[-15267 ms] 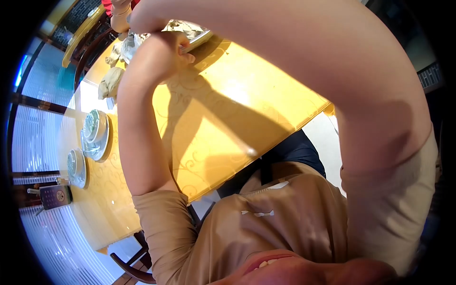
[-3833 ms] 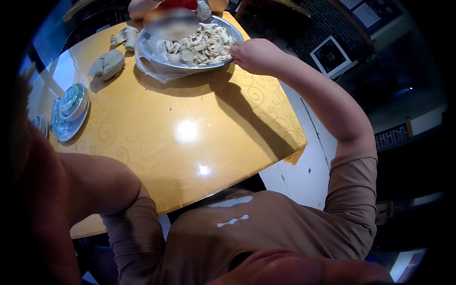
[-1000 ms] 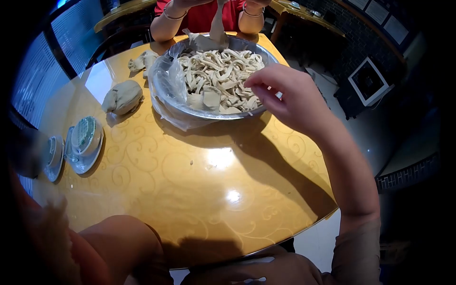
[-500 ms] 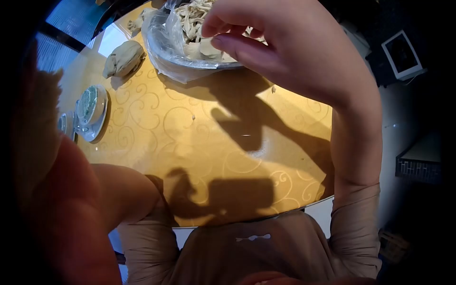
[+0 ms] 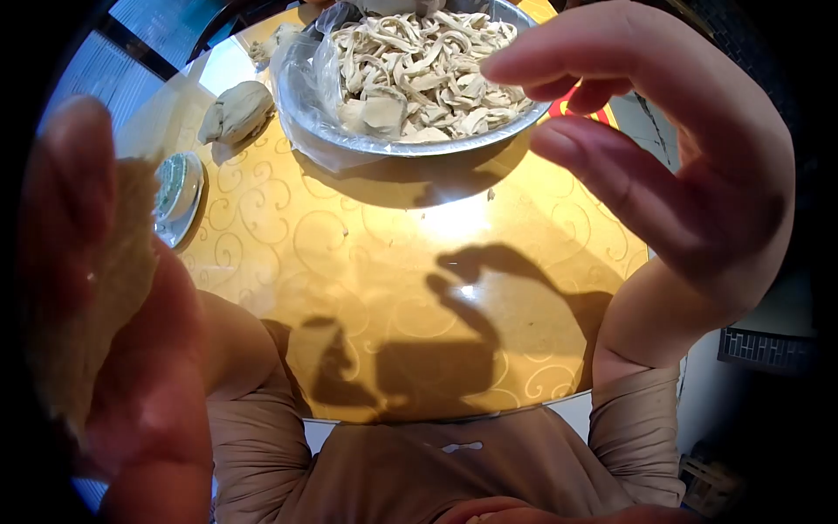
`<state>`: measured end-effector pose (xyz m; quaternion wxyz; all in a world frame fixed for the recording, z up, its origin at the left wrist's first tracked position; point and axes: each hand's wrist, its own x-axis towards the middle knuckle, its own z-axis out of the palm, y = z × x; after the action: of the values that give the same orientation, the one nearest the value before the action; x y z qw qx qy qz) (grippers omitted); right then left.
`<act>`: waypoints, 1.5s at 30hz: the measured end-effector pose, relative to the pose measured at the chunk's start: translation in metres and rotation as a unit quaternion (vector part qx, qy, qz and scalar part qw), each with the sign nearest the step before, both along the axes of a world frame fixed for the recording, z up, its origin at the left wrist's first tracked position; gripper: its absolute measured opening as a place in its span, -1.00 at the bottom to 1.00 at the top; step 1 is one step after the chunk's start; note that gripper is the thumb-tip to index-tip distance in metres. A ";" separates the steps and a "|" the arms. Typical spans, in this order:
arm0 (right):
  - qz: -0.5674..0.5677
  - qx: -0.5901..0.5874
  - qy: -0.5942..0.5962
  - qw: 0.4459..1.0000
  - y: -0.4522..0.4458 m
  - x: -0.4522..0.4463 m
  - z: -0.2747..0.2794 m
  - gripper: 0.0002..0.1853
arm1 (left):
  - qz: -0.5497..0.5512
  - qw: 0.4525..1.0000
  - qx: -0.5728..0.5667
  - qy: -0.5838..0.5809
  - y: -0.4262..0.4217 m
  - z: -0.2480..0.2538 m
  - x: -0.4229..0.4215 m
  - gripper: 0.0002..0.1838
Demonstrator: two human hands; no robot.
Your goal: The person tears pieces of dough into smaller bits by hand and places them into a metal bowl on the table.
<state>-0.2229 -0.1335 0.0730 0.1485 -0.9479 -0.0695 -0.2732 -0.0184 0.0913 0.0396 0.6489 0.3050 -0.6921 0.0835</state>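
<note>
My left hand [image 5: 148, 384] is raised close to the camera at the left, its thumb and fingers closed around a pale, fibrous, torn-edged piece [image 5: 122, 279]. My right hand [image 5: 698, 166] is held up at the right, thumb and fingers apart in a C shape, with nothing visible between them. Its fingertips are nearest the right rim of a metal bowl [image 5: 489, 140], possibly overlapping it only from this viewpoint. Pale shredded strips [image 5: 428, 70] fill the bowl, with a thicker chunk [image 5: 382, 112] among them. Clear plastic [image 5: 301, 113] lines the bowl and hangs over its left side.
On the yellow patterned table [image 5: 297, 227], a pale rounded lump [image 5: 236, 113] lies left of the bowl, and a smaller lump [image 5: 272, 44] sits behind it. A round green-topped container [image 5: 175, 188] stands on a dish at the left. Small crumbs dot the surface.
My right hand has moved right, away from over the bowl, and its thumb and fingers have parted. More of the shredded strips now show. The left hand's piece has turned into clearer view.
</note>
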 end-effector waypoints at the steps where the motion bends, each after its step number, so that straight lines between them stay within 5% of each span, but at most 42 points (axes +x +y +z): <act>1: 0.014 -0.006 0.036 0.999 0.002 -0.001 0.006 -0.72 | 0.001 1.000 0.001 0.001 0.002 -0.001 0.001 -0.33; 10: 0.122 -0.060 0.193 0.972 0.013 0.009 0.013 -0.68 | 0.004 1.000 -0.008 0.002 0.020 -0.003 0.014 -0.32; 17: 0.107 0.066 0.382 0.915 0.029 0.020 0.038 -0.68 | 0.004 1.000 -0.014 0.001 0.026 -0.005 0.019 -0.31; 27: 0.113 -0.003 0.247 0.962 0.050 0.017 -0.002 -0.69 | 0.022 0.998 -0.054 -0.009 0.033 -0.016 0.027 -0.30; 45: 0.136 0.001 0.192 0.972 0.034 0.008 -0.042 -0.70 | 0.042 0.998 -0.044 -0.008 0.032 -0.022 0.038 -0.28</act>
<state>-0.2150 -0.0993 0.0315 0.1956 -0.9641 -0.1679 -0.0634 0.0192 0.1232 0.0174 0.6518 0.3046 -0.6795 0.1438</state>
